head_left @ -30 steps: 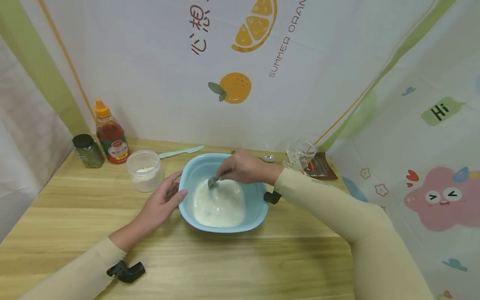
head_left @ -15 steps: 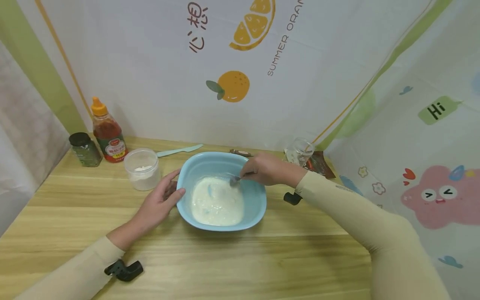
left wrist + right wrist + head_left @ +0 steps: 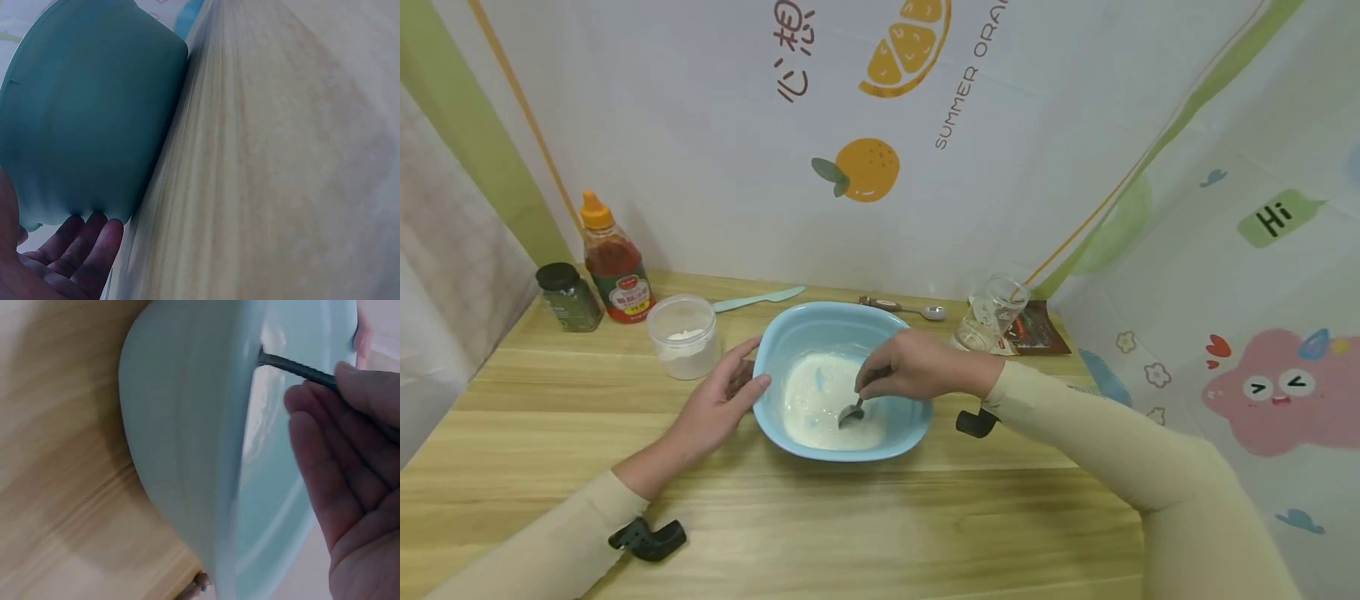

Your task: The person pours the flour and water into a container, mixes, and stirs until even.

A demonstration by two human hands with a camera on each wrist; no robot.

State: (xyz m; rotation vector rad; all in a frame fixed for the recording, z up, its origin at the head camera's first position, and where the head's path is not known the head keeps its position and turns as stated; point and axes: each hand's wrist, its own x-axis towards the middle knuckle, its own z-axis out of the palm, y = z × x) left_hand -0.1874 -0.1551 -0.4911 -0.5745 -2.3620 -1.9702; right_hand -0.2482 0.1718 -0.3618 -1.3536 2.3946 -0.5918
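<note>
Left hand grips bowl at nine o'clock; right hand pinches spoon, perhaps touching mix; stirring seems unfinished.

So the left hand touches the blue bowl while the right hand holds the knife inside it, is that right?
Not quite: the head view shows a spoon in the right hand, inside the bowl; the knife lies outside. The left hand does touch the bowl.

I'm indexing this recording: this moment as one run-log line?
left-hand grip: holds light-blue rounded bowl at rim; right-hand grip: pinches dark grey spoon, head at white mixture inside; nearby: clear cylindrical tub
</note>
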